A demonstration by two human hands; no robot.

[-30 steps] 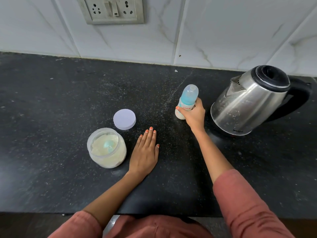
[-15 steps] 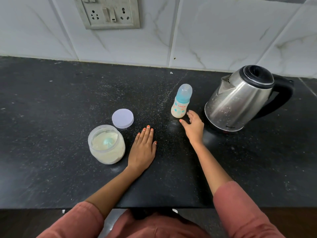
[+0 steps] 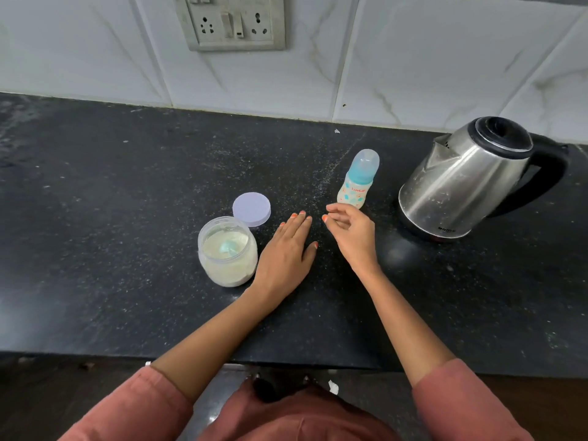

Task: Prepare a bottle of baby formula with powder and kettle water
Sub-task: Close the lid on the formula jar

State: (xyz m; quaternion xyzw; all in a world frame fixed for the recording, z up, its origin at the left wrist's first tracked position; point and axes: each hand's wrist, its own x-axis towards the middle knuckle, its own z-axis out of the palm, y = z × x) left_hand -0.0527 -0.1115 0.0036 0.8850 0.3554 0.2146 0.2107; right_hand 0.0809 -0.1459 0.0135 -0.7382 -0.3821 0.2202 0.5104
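Right hand (image 3: 353, 237) withdrawn from bottle (image 3: 358, 183), fingers (image 3: 340, 210) loosely curled, empty; bottle upright, cap up; left hand (image 3: 286, 253) flat, empty.

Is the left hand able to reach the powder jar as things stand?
Probably yes: the left hand lies flat on the counter right beside the powder jar, nothing between them.

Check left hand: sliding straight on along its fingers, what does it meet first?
Likely nothing before the tiled wall: the left hand points between the jar lid and the baby bottle. The bottle sits close to that line, so depth is unclear.
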